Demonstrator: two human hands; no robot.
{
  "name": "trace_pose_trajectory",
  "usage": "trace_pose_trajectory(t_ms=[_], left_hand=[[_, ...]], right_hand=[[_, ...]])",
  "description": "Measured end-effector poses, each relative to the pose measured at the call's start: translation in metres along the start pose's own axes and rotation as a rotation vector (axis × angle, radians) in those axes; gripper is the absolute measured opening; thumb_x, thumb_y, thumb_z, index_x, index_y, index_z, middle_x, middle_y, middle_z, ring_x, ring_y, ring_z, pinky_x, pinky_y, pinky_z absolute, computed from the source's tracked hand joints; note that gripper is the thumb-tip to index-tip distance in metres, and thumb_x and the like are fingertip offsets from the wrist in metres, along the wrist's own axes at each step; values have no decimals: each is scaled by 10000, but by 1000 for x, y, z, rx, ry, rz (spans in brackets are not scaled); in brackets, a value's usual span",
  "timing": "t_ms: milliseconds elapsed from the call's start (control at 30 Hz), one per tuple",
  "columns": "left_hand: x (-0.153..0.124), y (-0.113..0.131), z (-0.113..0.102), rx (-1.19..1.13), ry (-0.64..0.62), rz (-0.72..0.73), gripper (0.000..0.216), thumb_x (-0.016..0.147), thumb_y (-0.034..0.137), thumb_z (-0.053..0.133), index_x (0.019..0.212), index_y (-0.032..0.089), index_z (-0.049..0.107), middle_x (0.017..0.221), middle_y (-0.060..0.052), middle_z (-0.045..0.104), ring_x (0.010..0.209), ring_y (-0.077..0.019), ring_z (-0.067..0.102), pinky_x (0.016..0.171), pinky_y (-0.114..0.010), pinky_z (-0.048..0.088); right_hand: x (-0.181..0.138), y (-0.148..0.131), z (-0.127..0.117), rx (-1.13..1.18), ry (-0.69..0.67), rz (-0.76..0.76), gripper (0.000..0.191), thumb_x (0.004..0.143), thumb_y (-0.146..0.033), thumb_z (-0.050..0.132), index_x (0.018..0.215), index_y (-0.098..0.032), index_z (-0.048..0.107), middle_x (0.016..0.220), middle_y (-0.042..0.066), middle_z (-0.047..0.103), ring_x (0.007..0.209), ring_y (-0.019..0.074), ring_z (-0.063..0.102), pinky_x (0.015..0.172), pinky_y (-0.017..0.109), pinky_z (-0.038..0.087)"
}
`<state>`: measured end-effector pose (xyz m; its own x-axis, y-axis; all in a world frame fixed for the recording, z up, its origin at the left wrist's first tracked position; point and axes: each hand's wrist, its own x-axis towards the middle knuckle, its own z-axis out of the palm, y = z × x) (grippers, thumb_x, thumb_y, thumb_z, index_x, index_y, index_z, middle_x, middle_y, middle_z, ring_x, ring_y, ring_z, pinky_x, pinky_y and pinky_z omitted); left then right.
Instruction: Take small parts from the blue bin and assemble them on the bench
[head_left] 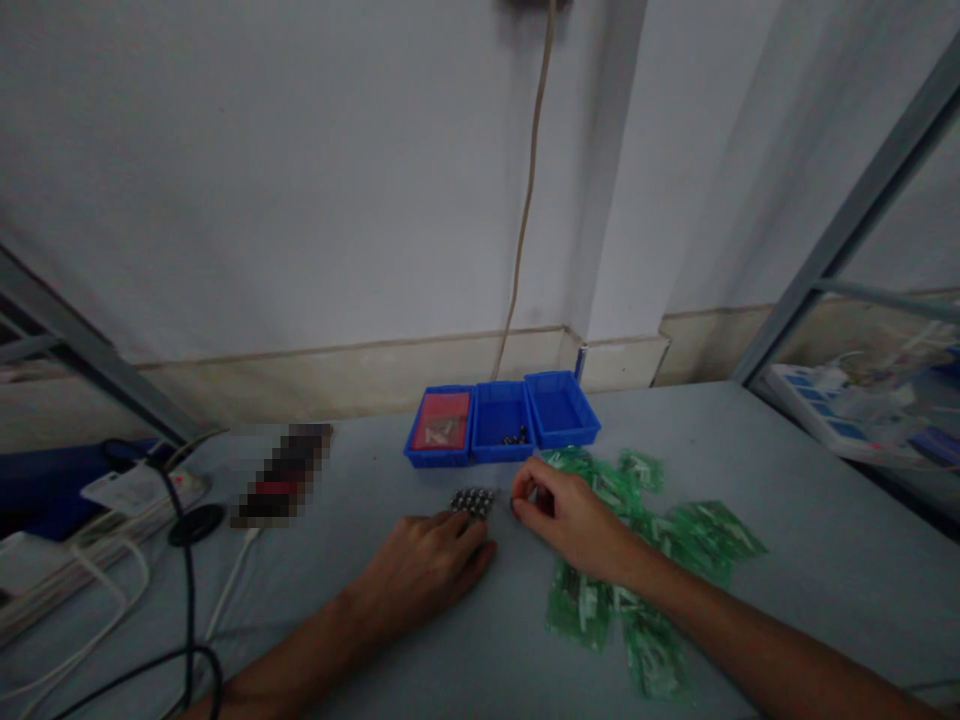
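Observation:
My left hand (427, 565) lies on the grey table (787, 520), fingers curled loosely down, its fingertips touching a small cluster of dark metal parts (472, 500). My right hand (566, 515) hovers just right of that cluster, thumb and forefinger pinched on a tiny dark piece I cannot make out. Under and beside the right wrist lie several green plastic packets (675, 540). Behind the hands stand three blue bins in a row: the left one (442, 428) holds a red packet, the middle one (502, 420) a few dark parts, the right one (562, 408) looks bare.
A beige cable (529, 190) hangs down the white wall. At the left are a power strip (142, 488), black and white cables (184, 600) and a blurred dark object (281, 475). A metal frame (847, 220) and white-blue devices (840, 410) stand at the right.

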<state>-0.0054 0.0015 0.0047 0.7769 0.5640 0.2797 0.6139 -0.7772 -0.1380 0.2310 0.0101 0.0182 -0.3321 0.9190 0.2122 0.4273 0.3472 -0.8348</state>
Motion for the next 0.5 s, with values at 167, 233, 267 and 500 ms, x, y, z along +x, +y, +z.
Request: trace_pose_trajectory(t_ms=[167, 233, 267, 500], left_hand=[[0, 0, 1, 9, -25, -19, 221, 1045, 296, 513, 865, 190, 586, 767, -25, 669, 619, -201, 672, 547, -290, 524], [0, -1, 2, 8, -33, -28, 223, 1043, 298, 516, 860, 191, 588, 758, -25, 669, 617, -207, 675, 545, -298, 528], [0, -1, 3, 9, -38, -33, 220, 1041, 297, 519, 861, 191, 589, 756, -26, 670, 617, -209, 677, 547, -301, 530], [0, -1, 4, 1, -40, -43, 190, 1030, 258, 516, 873, 188, 597, 761, -28, 684, 609, -212, 682, 542, -304, 533]], right_hand=[[3, 5, 0, 86, 67, 13, 87, 913, -136, 604, 933, -220, 610, 801, -42, 605, 635, 125, 527, 606, 259, 379], [4, 7, 0, 103, 79, 13, 80, 913, -141, 607, 929, -219, 610, 817, -38, 605, 640, 126, 520, 612, 263, 375], [4, 7, 0, 112, 82, 12, 77, 913, -143, 609, 926, -219, 609, 822, -36, 603, 642, 126, 517, 615, 264, 374], [5, 14, 1, 163, 103, 31, 49, 926, -187, 618, 957, -225, 619, 760, -43, 554, 661, 141, 508, 607, 264, 355]])
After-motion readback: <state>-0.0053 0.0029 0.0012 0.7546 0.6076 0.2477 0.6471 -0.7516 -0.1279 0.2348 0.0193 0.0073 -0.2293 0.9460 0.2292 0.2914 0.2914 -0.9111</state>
